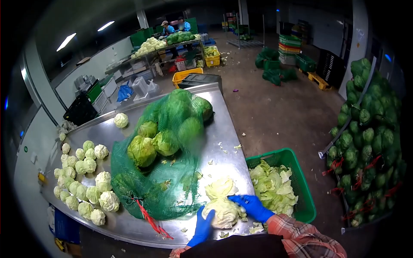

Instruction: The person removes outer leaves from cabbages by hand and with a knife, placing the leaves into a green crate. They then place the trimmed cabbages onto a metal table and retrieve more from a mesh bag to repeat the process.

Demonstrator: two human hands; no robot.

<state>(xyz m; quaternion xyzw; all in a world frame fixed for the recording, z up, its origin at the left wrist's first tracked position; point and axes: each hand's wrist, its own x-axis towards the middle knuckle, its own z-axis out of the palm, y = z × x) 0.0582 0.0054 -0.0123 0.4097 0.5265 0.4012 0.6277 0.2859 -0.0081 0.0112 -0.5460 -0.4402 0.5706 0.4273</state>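
A pale, partly stripped cabbage [224, 214] sits at the near edge of the steel table, between my two blue-gloved hands. My left hand [202, 227] cups its left side, with the thumb raised along it. On the right, my right hand [253, 206] grips the cabbage where a loose outer leaf [220, 187] folds away from its far side; the fingertips are partly hidden. A green mesh sack [167, 206] with a red tie lies left of my hands. Several green cabbages [143, 151] show at its opening and through the mesh.
Several trimmed cabbages [103, 181] cover the left of the steel table [217, 112]. A green crate [307, 202] of leaves stands against its right side. Filled mesh sacks [361, 137] are stacked far right. Two people [168, 29] work at a table behind.
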